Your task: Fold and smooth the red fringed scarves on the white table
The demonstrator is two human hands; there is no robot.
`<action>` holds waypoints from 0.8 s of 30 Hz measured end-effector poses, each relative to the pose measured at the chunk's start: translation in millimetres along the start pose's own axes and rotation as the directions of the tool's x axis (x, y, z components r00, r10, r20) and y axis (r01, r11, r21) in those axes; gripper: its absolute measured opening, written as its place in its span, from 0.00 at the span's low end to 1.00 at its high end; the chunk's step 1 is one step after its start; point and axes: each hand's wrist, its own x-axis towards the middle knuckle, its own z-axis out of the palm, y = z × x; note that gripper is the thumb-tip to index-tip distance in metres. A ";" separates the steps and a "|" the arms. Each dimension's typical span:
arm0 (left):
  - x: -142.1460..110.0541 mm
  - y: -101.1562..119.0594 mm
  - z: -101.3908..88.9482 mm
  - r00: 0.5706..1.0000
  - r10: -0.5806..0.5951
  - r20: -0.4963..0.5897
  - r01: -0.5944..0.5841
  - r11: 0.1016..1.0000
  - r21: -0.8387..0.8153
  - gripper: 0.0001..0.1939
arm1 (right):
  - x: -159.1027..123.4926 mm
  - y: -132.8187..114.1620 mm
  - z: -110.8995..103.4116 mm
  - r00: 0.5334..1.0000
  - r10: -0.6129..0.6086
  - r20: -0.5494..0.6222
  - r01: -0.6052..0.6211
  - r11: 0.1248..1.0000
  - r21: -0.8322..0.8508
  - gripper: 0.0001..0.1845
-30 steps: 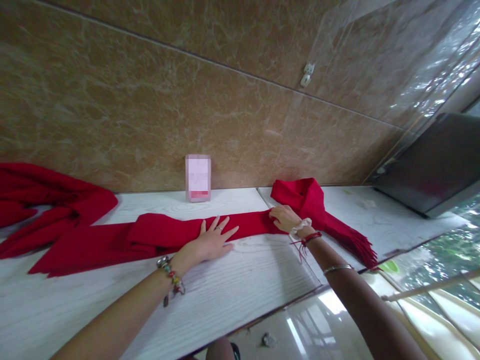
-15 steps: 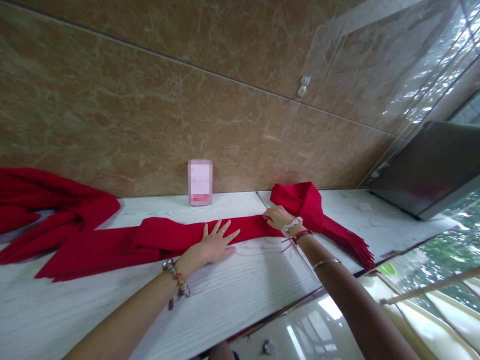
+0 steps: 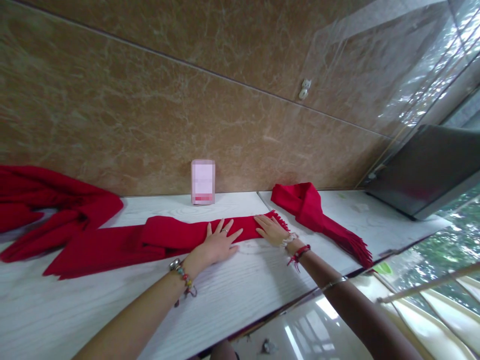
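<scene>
A red scarf (image 3: 168,234) lies lengthwise along the white wood-grain table, folded over itself near its middle, with a short fringe at its right end. My left hand (image 3: 217,242) rests on it with fingers spread wide. Near the fringed end, my right hand (image 3: 272,230) lies flat on the cloth, fingers stretched out and holding nothing. Beyond the right hand a second red scarf (image 3: 309,205) lies looped, its fringe trailing to the table's front edge. More red cloth (image 3: 86,205) is bunched at the far left, touching or overlapping the first scarf's left part.
A pale pink box-like object (image 3: 203,182), its face blurred, stands against the brown marbled wall (image 3: 150,115). At the right, a dark grey appliance (image 3: 431,170) sits on the white table (image 3: 225,290). A green item (image 3: 384,268) shows below the table edge.
My right hand has gone from curled fingers at the scarf's right end to lying flat a little further left, and the fringe there now shows. My left hand stays spread on the cloth.
</scene>
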 end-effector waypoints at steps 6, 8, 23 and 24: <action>-2.7 0.3 0.2 1.000 -0.001 -0.028 0.001 1.000 0.002 0.27 | -13.5 35.6 1.7 0.968 0.249 0.021 -0.249 0.969 -0.012 0.23; -2.5 -0.1 1.9 0.999 0.003 -0.043 -0.003 1.000 0.009 0.27 | -15.1 37.9 -3.3 0.977 0.207 -0.054 -0.206 0.978 0.015 0.24; 0.3 2.4 19.0 0.948 0.023 -0.318 0.035 0.984 0.173 0.23 | -16.0 20.8 -2.8 0.925 -0.373 -0.080 0.356 0.919 -0.170 0.26; 0.2 2.3 18.9 0.952 0.032 -0.304 0.025 0.983 0.180 0.24 | -14.9 22.7 -5.1 0.920 -0.383 -0.084 0.364 0.913 -0.183 0.26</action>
